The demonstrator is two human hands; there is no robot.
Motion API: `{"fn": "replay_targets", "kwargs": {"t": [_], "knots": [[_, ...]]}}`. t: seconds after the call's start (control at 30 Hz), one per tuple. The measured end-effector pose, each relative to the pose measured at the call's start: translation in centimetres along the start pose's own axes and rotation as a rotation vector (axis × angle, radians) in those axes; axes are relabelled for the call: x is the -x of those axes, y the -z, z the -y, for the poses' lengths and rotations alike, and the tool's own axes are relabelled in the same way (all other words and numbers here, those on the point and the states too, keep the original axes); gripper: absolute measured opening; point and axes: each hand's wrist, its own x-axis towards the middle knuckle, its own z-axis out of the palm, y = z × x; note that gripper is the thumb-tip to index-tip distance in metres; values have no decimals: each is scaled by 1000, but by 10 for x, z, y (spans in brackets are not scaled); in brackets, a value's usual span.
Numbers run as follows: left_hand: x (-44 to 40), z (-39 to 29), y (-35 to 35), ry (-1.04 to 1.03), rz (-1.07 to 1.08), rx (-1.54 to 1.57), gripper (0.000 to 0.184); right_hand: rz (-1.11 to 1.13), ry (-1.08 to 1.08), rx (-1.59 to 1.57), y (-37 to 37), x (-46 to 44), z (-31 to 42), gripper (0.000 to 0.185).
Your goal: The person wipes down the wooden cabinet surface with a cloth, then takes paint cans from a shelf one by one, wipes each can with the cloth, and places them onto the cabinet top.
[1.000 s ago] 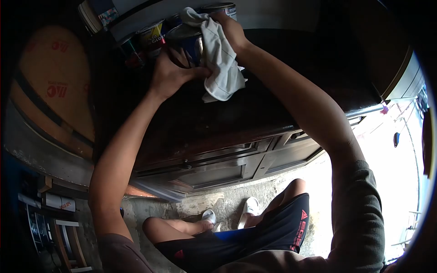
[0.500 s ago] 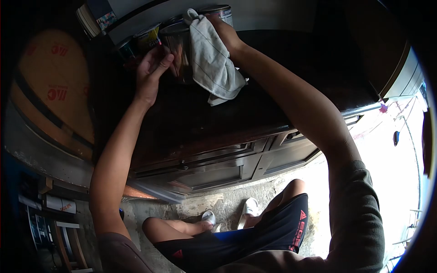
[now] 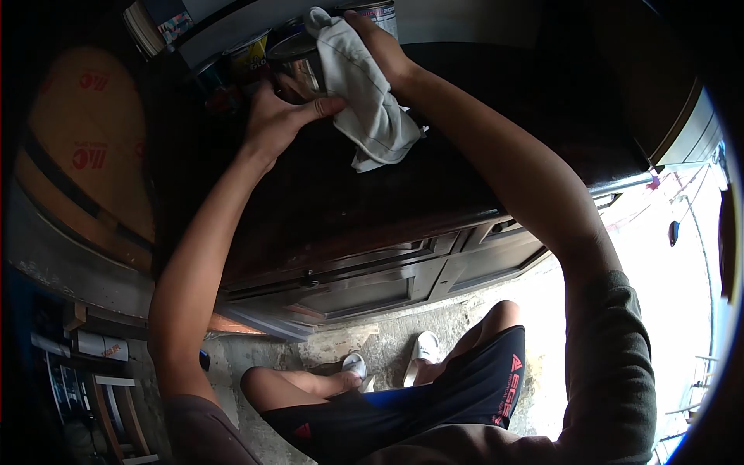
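A shiny metal can [image 3: 304, 71] stands near the back of the dark wooden cabinet top. My left hand [image 3: 280, 122] is at its near left side, the thumb stretched across the front to the cloth's edge and the fingers bent round the can, partly in shadow. A pale, thinly striped cloth [image 3: 360, 101] drapes over the can's right side and hangs down towards the cabinet top. My right hand [image 3: 380, 50] is closed on the upper part of this cloth, pressing it by the can; its fingertips are partly hidden.
Behind stand a can with a yellow label [image 3: 252, 53] and another labelled can [image 3: 376, 17]. A round-ended brown board [image 3: 85, 116] with red print is at the left. The cabinet top [image 3: 310, 201] ends above drawers and doors; bright light enters at the right.
My left hand has shifted right and turned, its thumb now reaching across to the cloth. The cloth's lower end has moved up slightly. My right hand stays on the cloth.
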Motion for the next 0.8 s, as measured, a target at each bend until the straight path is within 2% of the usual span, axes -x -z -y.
{"fn": "replay_targets", "kwargs": {"t": [0.07, 0.13, 0.23, 0.3, 0.43, 0.63, 0.73, 0.8], "knots": [[1, 10, 10, -72, 116, 80, 55, 532, 36, -696, 23, -7, -19, 44], [-2, 17, 18, -112, 178, 118, 56, 798, 57, -1039, 27, -8, -24, 43], [-7, 28, 30, -53, 254, 156, 57, -67, 42, -275, -16, 17, 17, 44], [-4, 30, 31, -33, 273, 176, 57, -339, 33, -7, -23, 19, 23, 47], [-6, 29, 25, -189, -77, 279, 53, -299, -217, -395, -11, 15, 23, 41], [-7, 28, 22, -134, 33, 380, 52, -235, -235, -505, -23, 12, 23, 43], [-7, 22, 9, -75, 18, 61, 53, -253, -211, -489, -27, 10, 24, 43], [-7, 21, 8, -56, 17, -42, 54, -263, -204, -481, -27, 13, 26, 44]]}}
